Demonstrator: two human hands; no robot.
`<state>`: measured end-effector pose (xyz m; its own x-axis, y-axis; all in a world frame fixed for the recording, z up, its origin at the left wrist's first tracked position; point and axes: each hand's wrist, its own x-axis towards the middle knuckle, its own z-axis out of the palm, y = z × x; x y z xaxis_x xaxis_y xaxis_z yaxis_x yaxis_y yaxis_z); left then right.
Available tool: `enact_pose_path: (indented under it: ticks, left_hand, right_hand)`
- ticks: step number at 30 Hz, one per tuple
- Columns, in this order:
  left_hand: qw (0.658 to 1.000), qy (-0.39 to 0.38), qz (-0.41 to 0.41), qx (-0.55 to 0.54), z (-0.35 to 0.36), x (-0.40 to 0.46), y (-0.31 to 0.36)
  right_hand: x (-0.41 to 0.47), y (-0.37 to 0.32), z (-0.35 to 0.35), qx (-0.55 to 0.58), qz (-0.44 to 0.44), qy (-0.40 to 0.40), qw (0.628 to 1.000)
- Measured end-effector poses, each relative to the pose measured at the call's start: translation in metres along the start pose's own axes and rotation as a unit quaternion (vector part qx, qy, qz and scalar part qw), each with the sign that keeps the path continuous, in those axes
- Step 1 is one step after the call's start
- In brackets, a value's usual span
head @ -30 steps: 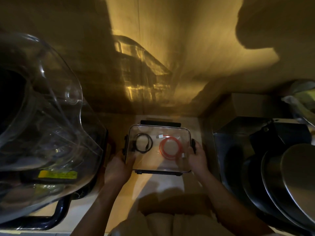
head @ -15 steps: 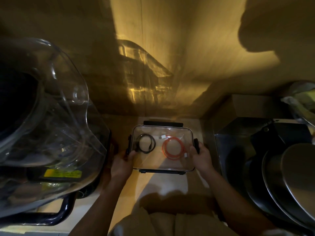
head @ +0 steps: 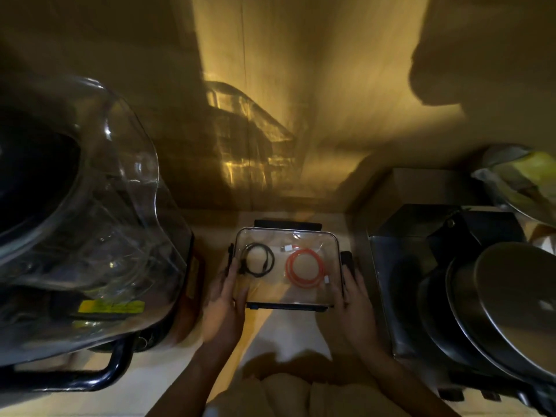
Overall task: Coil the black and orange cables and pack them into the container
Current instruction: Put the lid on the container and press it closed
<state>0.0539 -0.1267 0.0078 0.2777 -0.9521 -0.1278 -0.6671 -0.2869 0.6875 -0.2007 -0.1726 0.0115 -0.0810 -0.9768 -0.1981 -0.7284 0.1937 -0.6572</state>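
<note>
Big clear curved plastic cover point(head: 90, 224) fills my left, yellow sticker point(head: 111, 306) on the dark unit under it, black tubular handle point(head: 99, 371) near its base. Right side: stack of round dark metal pans point(head: 496, 320) against a shiny steel box point(head: 400, 266). Brown cardboard box point(head: 421, 185) behind. Yellow-green plastic bag point(head: 523, 179) far right. Pale wooden shelf point(head: 288, 332) underneath.
</note>
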Motion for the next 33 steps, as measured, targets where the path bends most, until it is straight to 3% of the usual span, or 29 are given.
enact_pose_path:
  ticks: [7, 10, 13, 17, 25, 27, 29, 31, 33]
  left_hand:
    - [0.996, -0.028, -0.079, 0.023, 0.000, 0.001, -0.002]
    - [0.997, -0.026, -0.067, -0.004, -0.003, 0.002, 0.000]
    - [0.997, -0.025, -0.035, -0.068, -0.005, 0.005, -0.006]
    - [0.988, -0.004, -0.054, -0.148, 0.001, 0.008, -0.007]
    - [0.987, -0.015, -0.082, -0.135, 0.000, 0.015, -0.002]
    - [0.992, -0.034, -0.089, -0.080, -0.002, 0.019, -0.004]
    - [0.997, -0.013, -0.071, -0.012, -0.006, 0.020, 0.000]
    - [1.000, 0.008, -0.003, 0.019, -0.010, 0.024, 0.006]
    - [0.995, -0.034, 0.081, 0.045, -0.009, 0.030, 0.011]
  right_hand:
    - [0.004, 0.007, 0.002, 0.028, 0.011, -0.016, 0.999]
    - [0.005, 0.007, 0.002, 0.056, -0.001, -0.007, 0.998]
    - [0.005, 0.005, 0.003, 0.108, 0.038, -0.005, 0.993]
    - [0.008, -0.001, 0.006, 0.162, 0.086, -0.004, 0.983]
    - [0.013, -0.005, 0.000, 0.208, 0.113, 0.006, 0.971]
    - [0.012, -0.003, 0.003, 0.179, 0.099, 0.005, 0.979]
    - [0.013, 0.001, 0.006, 0.067, 0.040, 0.020, 0.997]
    - [0.012, -0.002, 0.008, -0.011, -0.023, 0.013, 1.000]
    - [0.011, -0.011, 0.010, -0.034, -0.079, -0.039, 0.996]
